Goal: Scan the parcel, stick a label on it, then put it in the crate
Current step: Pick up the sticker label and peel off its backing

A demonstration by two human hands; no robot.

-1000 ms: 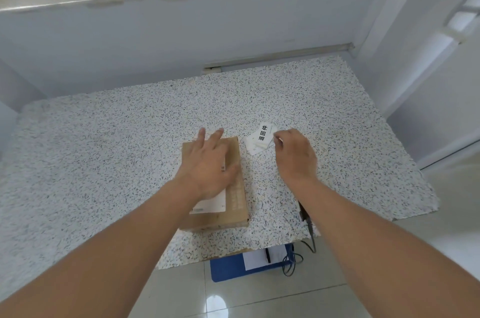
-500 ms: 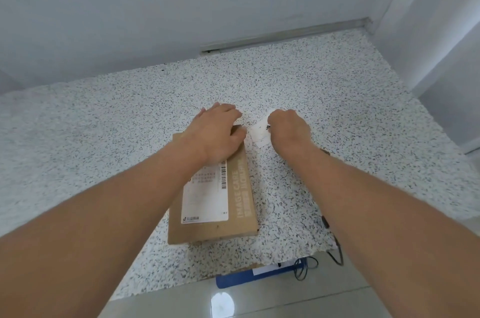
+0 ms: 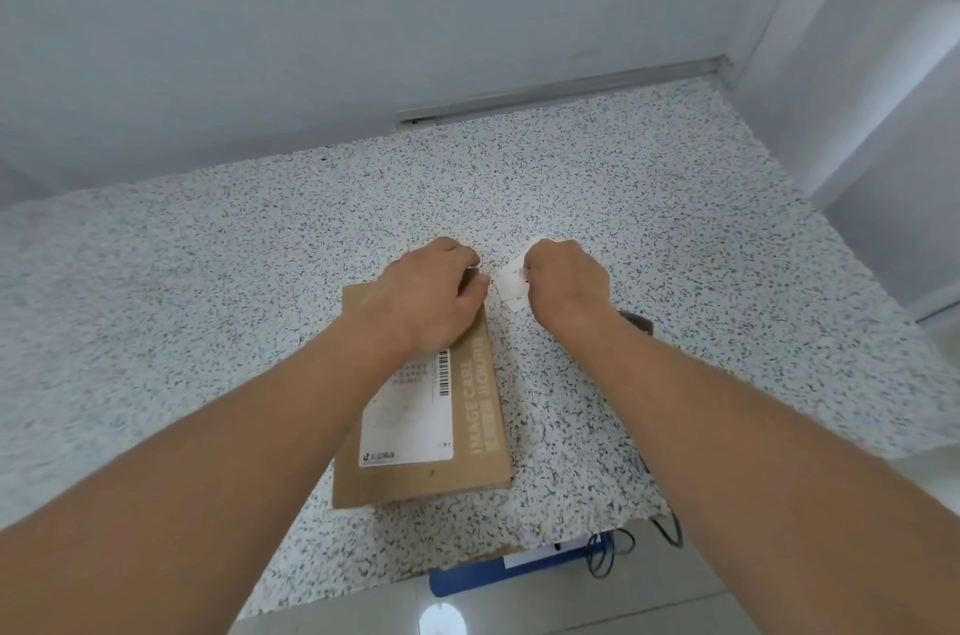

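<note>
While left hand (image 3: 431,291) presses parcel (image 3: 422,406) (long axis away), right hand (image 3: 563,286) grip pinches label (image 3: 511,282).

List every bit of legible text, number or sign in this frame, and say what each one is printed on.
"IMAGE CARE": pale capitals along the cardboard parcel.
White shipping label on the parcel: barcode and small logo visible; its print is too small to read.
Small white label at the right hand: marks unreadable.

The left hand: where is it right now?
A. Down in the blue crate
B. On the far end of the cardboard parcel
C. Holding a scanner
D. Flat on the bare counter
B: the left hand rests on the far end of the parcel.
</note>
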